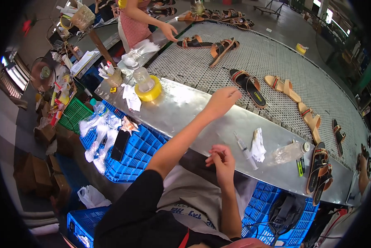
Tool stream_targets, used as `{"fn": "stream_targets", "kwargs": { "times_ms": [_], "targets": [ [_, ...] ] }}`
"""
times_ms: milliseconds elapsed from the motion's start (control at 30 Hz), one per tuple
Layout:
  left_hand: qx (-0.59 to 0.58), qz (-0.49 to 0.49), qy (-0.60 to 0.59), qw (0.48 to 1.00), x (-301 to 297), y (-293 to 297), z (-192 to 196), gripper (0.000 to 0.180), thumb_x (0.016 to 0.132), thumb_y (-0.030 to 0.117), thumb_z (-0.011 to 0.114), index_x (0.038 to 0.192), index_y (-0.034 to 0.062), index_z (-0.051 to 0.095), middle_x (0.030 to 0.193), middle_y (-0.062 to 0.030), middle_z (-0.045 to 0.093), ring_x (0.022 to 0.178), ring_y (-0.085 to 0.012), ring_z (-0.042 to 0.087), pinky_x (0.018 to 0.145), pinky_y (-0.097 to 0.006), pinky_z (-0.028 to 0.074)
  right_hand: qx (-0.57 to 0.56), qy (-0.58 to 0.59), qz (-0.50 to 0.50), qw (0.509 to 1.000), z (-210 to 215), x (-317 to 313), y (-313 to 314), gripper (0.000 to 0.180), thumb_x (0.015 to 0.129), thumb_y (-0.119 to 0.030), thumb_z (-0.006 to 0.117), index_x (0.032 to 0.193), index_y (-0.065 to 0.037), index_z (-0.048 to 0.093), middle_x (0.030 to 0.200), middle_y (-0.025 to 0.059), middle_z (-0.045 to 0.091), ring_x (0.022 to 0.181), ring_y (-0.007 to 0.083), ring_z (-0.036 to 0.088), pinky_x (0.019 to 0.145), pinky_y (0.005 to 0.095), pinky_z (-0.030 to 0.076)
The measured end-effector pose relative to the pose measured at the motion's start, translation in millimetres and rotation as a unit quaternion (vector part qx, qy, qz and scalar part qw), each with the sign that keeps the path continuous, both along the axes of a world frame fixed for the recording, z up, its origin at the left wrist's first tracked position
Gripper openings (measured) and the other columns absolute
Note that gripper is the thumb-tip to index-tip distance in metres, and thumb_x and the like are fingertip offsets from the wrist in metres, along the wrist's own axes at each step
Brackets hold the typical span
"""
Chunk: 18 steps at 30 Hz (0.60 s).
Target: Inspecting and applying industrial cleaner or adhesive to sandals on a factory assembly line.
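Note:
My left hand (223, 101) is over the bench's inner edge, its fingers loosely curled, with nothing visible in them. Just beyond, without clear contact, a black sandal (248, 87) with a striped strap lies on the mesh conveyor (202, 66). In front of my body my right hand (222, 163) is closed, thumb against bent fingers; whatever it may hold is too small to make out. To its right, on the metal bench (185, 115), lie a syringe (246, 153), a crumpled white cloth (258, 145) and a clear bottle (288, 153) on its side.
Tan sandals (283, 87) and black sandals (318, 171) lie to the right. A yellow tape roll (149, 90) and a pen cup (114, 77) stand on the left bench. Blue crates (138, 151) are below. Across the conveyor, a co-worker's hand (168, 31) reaches toward sandals.

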<state>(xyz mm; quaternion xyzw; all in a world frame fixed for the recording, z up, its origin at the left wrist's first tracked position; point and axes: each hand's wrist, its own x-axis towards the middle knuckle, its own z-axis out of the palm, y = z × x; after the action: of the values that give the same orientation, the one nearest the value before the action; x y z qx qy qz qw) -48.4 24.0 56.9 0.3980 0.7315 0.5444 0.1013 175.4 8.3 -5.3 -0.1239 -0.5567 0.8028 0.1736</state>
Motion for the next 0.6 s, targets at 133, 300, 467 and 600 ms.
{"fn": "stream_targets", "kwargs": {
  "times_ms": [133, 300, 467, 600],
  "targets": [
    [-0.066, 0.122, 0.185, 0.973, -51.1, 84.6, -19.7, 0.043, 0.095, 0.037, 0.057, 0.122, 0.0033, 0.059, 0.123, -0.0173, 0.058, 0.094, -0.0281, 0.068, 0.079, -0.041, 0.055, 0.048, -0.003, -0.007, 0.999, -8.6, 5.0, -4.5, 0.02, 0.097, 0.004, 0.051, 0.115, 0.0, 0.059, 0.099, 0.01, 0.064, 0.072, 0.0132, 0.065, 0.062, 0.0264, 0.056],
    [-0.239, 0.111, 0.052, 0.963, -87.6, 112.2, -44.7, 0.048, 0.095, 0.03, 0.058, 0.134, 0.0043, 0.046, 0.135, -0.0255, 0.044, 0.103, -0.0465, 0.063, 0.085, -0.056, 0.052, 0.125, -0.021, 0.011, 0.992, -12.4, 7.0, -9.5, 0.02, 0.097, 0.004, 0.051, 0.115, 0.001, 0.059, 0.1, 0.0103, 0.064, 0.071, 0.013, 0.064, 0.061, 0.0261, 0.055],
    [-0.006, 0.15, 0.261, 0.954, -106.4, 87.9, -39.9, 0.026, 0.076, 0.011, 0.065, 0.099, -0.0001, 0.061, 0.087, -0.0189, 0.064, 0.092, -0.0365, 0.065, 0.077, -0.045, 0.052, 0.067, -0.021, 0.007, 0.998, -7.6, 3.6, -9.8, 0.019, 0.097, 0.004, 0.051, 0.113, 0.001, 0.059, 0.096, 0.0097, 0.065, 0.07, 0.0139, 0.065, 0.062, 0.0271, 0.057],
    [0.067, 0.159, 0.233, 0.957, -58.5, 37.6, 33.2, 0.024, 0.078, 0.01, 0.064, 0.099, 0.0002, 0.059, 0.092, -0.018, 0.063, 0.084, -0.0347, 0.065, 0.072, -0.042, 0.052, 0.041, 0.045, -0.107, 0.992, 6.5, 11.8, 1.4, 0.022, 0.096, 0.005, 0.052, 0.117, 0.002, 0.057, 0.109, 0.0124, 0.061, 0.081, 0.0152, 0.064, 0.065, 0.0273, 0.056]
  ]
}}
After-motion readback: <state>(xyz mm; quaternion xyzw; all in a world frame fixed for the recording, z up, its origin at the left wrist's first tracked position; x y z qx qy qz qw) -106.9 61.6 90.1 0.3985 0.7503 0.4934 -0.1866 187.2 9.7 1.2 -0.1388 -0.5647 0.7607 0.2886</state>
